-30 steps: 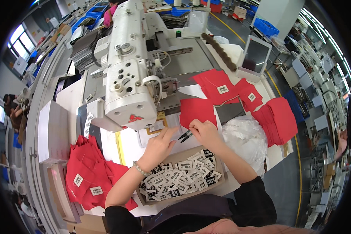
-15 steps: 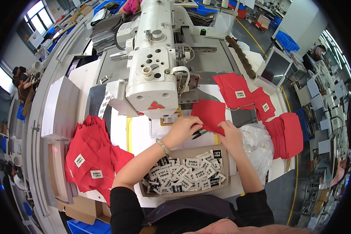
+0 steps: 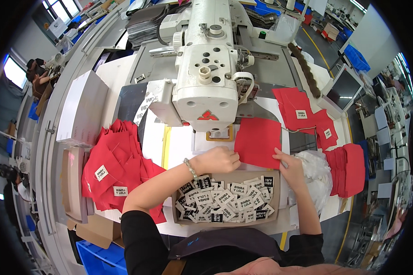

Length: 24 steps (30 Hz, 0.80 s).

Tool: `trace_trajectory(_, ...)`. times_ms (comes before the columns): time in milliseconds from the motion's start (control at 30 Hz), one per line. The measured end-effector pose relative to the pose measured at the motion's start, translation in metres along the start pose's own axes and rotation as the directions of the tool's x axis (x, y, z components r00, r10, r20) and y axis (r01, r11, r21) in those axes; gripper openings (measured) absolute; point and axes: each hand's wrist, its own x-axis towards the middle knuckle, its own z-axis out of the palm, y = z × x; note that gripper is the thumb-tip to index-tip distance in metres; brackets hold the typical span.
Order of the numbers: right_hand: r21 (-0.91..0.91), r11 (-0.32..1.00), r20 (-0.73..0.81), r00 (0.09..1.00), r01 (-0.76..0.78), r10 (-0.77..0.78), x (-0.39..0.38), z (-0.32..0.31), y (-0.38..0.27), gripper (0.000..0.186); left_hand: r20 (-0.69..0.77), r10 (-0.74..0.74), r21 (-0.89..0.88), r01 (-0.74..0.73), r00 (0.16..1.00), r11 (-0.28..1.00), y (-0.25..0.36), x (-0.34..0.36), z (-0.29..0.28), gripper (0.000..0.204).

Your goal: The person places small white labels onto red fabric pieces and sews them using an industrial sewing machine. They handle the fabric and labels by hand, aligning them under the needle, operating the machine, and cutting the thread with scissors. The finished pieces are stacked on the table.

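A square red fabric piece (image 3: 260, 141) lies spread just right of the sewing machine's head (image 3: 206, 103). My left hand (image 3: 217, 160) is closed with curled fingers at the piece's lower left corner. At its lower right corner my right hand (image 3: 290, 167) pinches the cloth between thumb and fingers. A small grey thing shows in my right hand, too small to name. Below both hands sits a cardboard box (image 3: 179, 219) full of black and white fabric labels (image 3: 225, 197). A yellow-edged frame (image 3: 220, 134) is under the machine head.
Red labelled pieces (image 3: 114, 169) are heaped on the left, beside a white box (image 3: 82, 110). To the right are two labelled red pieces (image 3: 298, 112), a clear plastic bag (image 3: 313, 176) and a stack of red pieces (image 3: 348, 169). A screen (image 3: 343, 89) stands at far right.
The red piece, folded up between my hands before, now lies flatter and wider. My hands have moved farther apart and nearer to me. The whole view has shifted slightly.
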Motion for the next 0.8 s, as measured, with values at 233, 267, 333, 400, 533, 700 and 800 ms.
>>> trace_trajectory(233,-0.103,0.989,0.120,0.988,0.109,-0.096,0.010,-0.002,-0.014,0.028,0.117,-0.148,-0.099,0.160,0.982,0.982,-0.007,-0.009,-0.011,0.011)
trace_trajectory(267,-0.105,0.989,0.134,0.987,0.102,-0.088,0.011,-0.001,-0.017,0.028,0.131,-0.168,-0.114,0.183,0.977,0.976,-0.008,-0.011,-0.012,0.012)
trace_trajectory(333,-0.122,0.982,0.141,0.982,0.141,-0.124,0.015,0.002,-0.020,0.029,0.143,-0.195,-0.132,0.214,0.970,0.968,-0.010,-0.016,-0.014,0.014)
trace_trajectory(400,-0.138,0.976,0.152,0.977,0.168,-0.147,0.017,0.004,-0.020,0.030,0.142,-0.209,-0.141,0.228,0.968,0.963,-0.012,-0.022,-0.015,0.016)
trace_trajectory(533,-0.190,0.956,0.168,0.967,0.224,-0.193,0.020,0.006,-0.020,0.030,0.094,-0.180,-0.144,0.193,0.979,0.971,-0.016,-0.027,-0.020,0.018)
trace_trajectory(700,-0.309,0.906,0.182,0.953,0.288,-0.241,0.010,0.001,-0.020,0.031,0.113,-0.169,-0.248,0.192,0.979,0.950,-0.014,-0.032,-0.006,0.016)
trace_trajectory(800,-0.336,0.904,0.165,0.961,0.265,-0.221,0.003,-0.001,-0.023,0.031,0.082,-0.153,-0.238,0.168,0.985,0.957,-0.015,-0.029,-0.009,0.016)
